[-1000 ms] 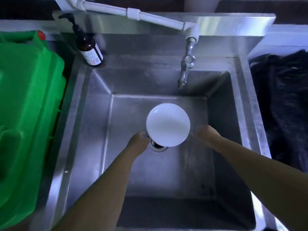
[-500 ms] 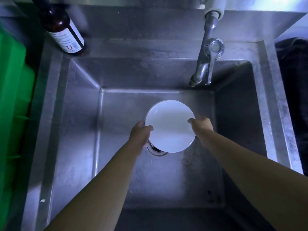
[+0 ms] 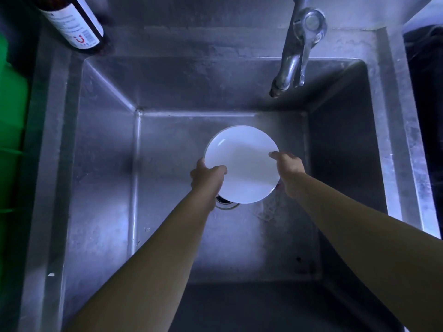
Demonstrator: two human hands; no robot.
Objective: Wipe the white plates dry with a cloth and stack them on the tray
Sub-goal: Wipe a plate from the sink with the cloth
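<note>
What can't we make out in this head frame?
- Drain: mostly hidden under the white plate.
- Plate underside and fingers beneath: hidden by the plate; left hand and right hand grip its rim.
- Brown bottle: top cropped, label blurred.
- Cloth, tray: not in view.

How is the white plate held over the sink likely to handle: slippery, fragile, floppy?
The white plate looks rigid and glossy, so probably slick, especially if wet. Left hand and right hand grip opposite rims, which should steady it. It would likely chip if dropped into the steel sink.
</note>
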